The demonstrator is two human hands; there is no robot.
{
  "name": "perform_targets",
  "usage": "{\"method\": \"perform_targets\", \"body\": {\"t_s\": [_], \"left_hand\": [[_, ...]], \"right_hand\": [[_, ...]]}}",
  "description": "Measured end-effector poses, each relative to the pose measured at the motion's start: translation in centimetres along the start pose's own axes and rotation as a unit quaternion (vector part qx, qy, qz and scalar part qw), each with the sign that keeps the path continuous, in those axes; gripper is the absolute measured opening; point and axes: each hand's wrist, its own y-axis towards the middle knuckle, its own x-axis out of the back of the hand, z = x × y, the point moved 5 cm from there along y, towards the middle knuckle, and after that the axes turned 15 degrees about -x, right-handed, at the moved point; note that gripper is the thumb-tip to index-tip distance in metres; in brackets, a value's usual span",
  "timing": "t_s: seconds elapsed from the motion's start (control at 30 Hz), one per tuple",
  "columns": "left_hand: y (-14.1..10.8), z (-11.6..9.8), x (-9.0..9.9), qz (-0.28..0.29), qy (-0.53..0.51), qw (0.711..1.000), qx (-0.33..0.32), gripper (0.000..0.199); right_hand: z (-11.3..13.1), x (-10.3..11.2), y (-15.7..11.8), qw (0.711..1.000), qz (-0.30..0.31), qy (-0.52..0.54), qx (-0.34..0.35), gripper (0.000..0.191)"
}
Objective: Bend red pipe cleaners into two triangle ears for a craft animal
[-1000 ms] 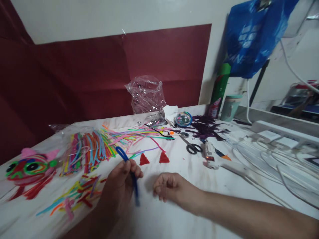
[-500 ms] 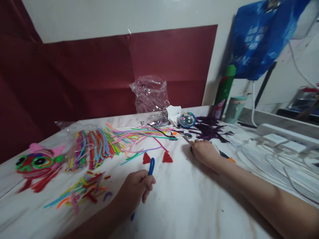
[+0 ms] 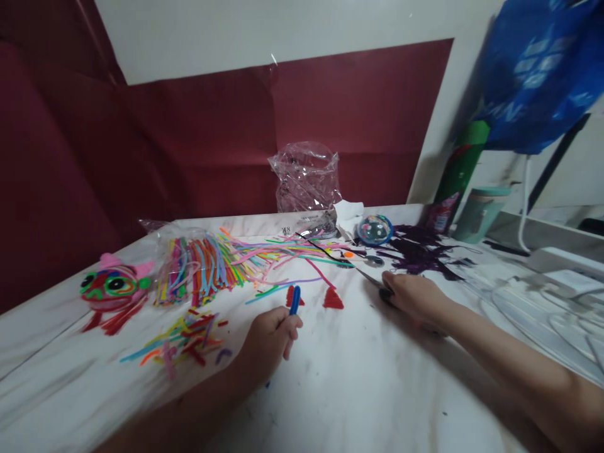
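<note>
My left hand (image 3: pixel 274 336) is closed around a blue pipe cleaner (image 3: pixel 295 300), whose bent top sticks up above the fingers and whose other end shows below the hand. Just beyond it, two small red triangles (image 3: pixel 333 299) made of fuzzy stems lie on the marble-patterned table (image 3: pixel 358 390). In my right hand (image 3: pixel 410 294) is a pair of scissors (image 3: pixel 372 279) with dark handles, the blades pointing left and away from me. The blades are apart from the blue pipe cleaner.
Colourful pipe cleaners (image 3: pixel 202 264) spread from a clear bag at the back left. Cut pieces (image 3: pixel 189 343) lie nearer. A pink fuzzy mask-like figure (image 3: pixel 113 286) sits far left. Purple scraps (image 3: pixel 419 248), a round clear container (image 3: pixel 375 230) and white cables (image 3: pixel 523 308) occupy the right.
My right hand has picked the scissors up off the table and drawn them slightly towards me. The left hand still grips the blue pipe cleaner. The view has turned left.
</note>
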Motion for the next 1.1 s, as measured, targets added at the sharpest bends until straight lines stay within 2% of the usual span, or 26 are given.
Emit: {"method": "perform_targets", "body": {"t_s": [0.1,0.23,0.43,0.6,0.67,0.7,0.73,0.8,0.83,0.97,1.03,1.1], "left_hand": [[0.3,0.3,0.2,-0.014,-0.004,1.0,0.005,0.024],[0.4,0.7,0.3,-0.025,-0.008,1.0,0.006,0.024],[0.3,0.9,0.3,-0.014,0.0,1.0,-0.002,0.024],[0.5,1.3,0.2,-0.018,-0.019,1.0,0.001,0.025],[0.6,1.6,0.4,-0.026,-0.028,0.999,0.002,0.026],[0.6,1.7,0.4,-0.029,-0.031,0.999,0.002,0.026],[0.6,1.9,0.5,-0.032,-0.033,0.999,0.003,0.026],[0.7,2.1,0.6,-0.034,-0.032,0.999,0.004,0.026],[0.7,2.2,0.6,-0.033,-0.032,0.999,0.003,0.026],[0.6,1.9,0.6,-0.03,-0.023,0.999,-0.008,0.024],[0.5,1.6,0.6,-0.03,-0.008,1.0,-0.007,0.023],[0.4,1.4,0.5,-0.028,0.003,1.0,-0.005,0.023]], "right_hand": [[0.2,0.1,0.0,1.0,0.012,0.01,0.01,0.026],[0.7,0.2,-0.3,1.0,0.021,0.008,0.022,0.017],[1.1,0.2,-1.3,0.997,0.018,0.023,0.065,0.016],[0.8,0.1,-0.7,0.996,-0.004,0.064,0.055,0.02],[1.2,0.4,-0.6,0.99,-0.002,0.129,0.048,0.023],[1.6,0.6,-0.7,0.978,0.015,0.201,0.054,0.025],[2.2,0.8,-1.0,0.952,0.047,0.296,0.067,0.029],[3.9,1.2,-2.4,0.851,0.145,0.494,0.107,0.041],[4.9,1.3,-3.3,0.803,0.197,0.548,0.124,0.045],[8.4,1.7,-7.9,0.687,0.355,0.607,0.182,0.043],[9.4,1.5,-9.7,0.646,0.415,0.614,0.18,0.041],[10.0,1.3,-10.8,0.617,0.45,0.619,0.182,0.041]]}}
